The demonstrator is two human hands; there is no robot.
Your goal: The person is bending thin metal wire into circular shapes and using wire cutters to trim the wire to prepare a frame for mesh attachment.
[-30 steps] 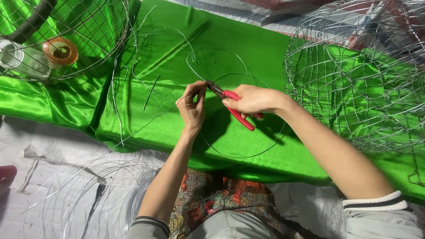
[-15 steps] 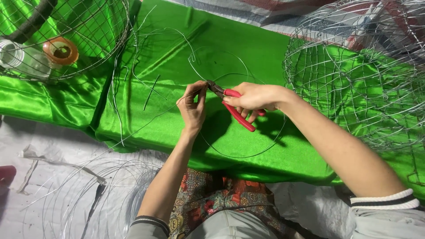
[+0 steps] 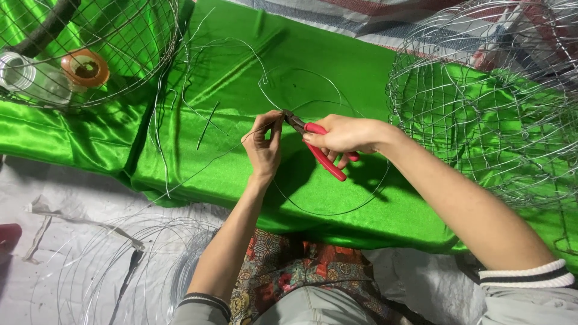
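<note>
The right hand (image 3: 343,133) is closed around the red-handled pliers (image 3: 319,151), fingers wrapped over the two smooth plastic grips, while the dark metal nose points left toward the other hand. The left hand (image 3: 264,144) is pinched shut, thumb and fingertips pressing a thin, shiny wire (image 3: 328,212) right at the pliers' tip. From that meeting point the wire sweeps down and round in a wide, springy loop that lies over the green cloth (image 3: 198,162), passing beneath the right forearm.

The cloth is glossy satin, creased in soft folds, and drapes over the surface in front of the person. More loose strands of thin wire curl across it to the left of the hands. At the right stands a rounded wire mesh cage (image 3: 481,108), its grid of fine silvery strands bulging like a dome over the cloth. A second mesh frame (image 3: 120,54) sits at the upper left; through it show a clear ridged plastic jar (image 3: 27,75) and an orange lid (image 3: 85,67). On the pale floor (image 3: 60,253) below, further coils of wire (image 3: 138,265) lie in loose rings beside the person's patterned lap.
</note>
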